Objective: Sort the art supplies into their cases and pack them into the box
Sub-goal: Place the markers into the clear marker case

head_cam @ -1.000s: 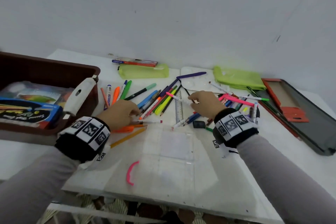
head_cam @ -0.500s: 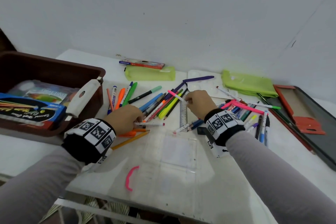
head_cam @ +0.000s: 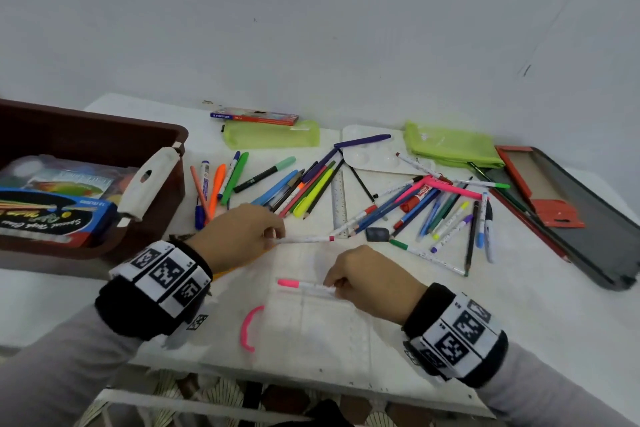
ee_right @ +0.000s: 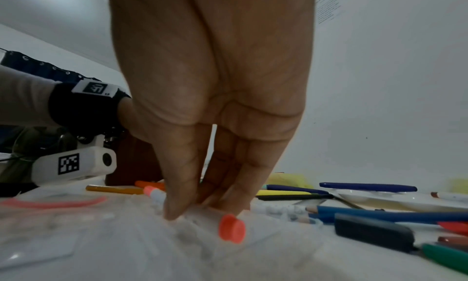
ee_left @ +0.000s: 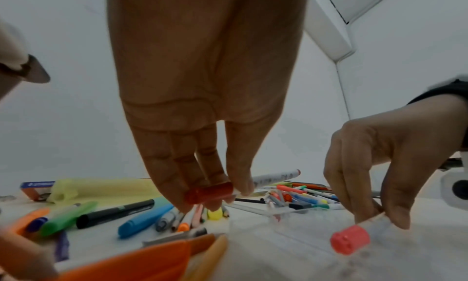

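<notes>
A plain pale grey-white wall [head_cam: 311, 28] fills the upper half of the head view, matt and evenly lit by soft, dim light with no hard shadows. A few small dark specks and one short dark scratch [head_cam: 526, 70] mark it toward the right. The wall meets the far edge of a white table [head_cam: 519, 315], whose top is slightly scuffed. Below the table's near edge a striped fabric [head_cam: 214, 395] shows, pale with thin dark lines. In the left wrist view a white beam or ledge [ee_left: 326, 31] runs slantwise across the upper right.
</notes>
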